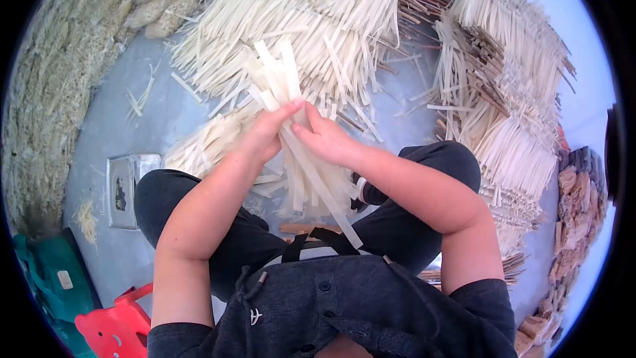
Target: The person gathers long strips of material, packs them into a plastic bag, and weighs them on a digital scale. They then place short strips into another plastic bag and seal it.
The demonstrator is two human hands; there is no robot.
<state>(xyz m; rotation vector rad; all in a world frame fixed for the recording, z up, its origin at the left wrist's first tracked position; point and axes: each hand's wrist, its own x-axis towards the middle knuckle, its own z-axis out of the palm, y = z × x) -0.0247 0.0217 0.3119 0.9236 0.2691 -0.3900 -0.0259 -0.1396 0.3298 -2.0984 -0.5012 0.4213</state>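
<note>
A bundle of pale flat strips [306,159] hangs between my two hands, its upper ends fanned out above them and its lower ends spreading down between my knees. My left hand [268,131] is closed round the bundle from the left, thumb pointing up across the strips. From the right, my right hand [324,136] pinches the same bundle, its thumb and fingers close to the left thumb. Just beyond the hands lies a large pile of similar strips [285,0], and a smaller heap [205,142] sits left of the bundle.
More layered strips [510,86] form a long stack at the right, with wood pieces [576,225] beyond it. A metal tin [122,192] rests left of my knee. A red plastic stool [116,328] and green bag [56,278] are at lower left. Stone wall [46,106] stands left.
</note>
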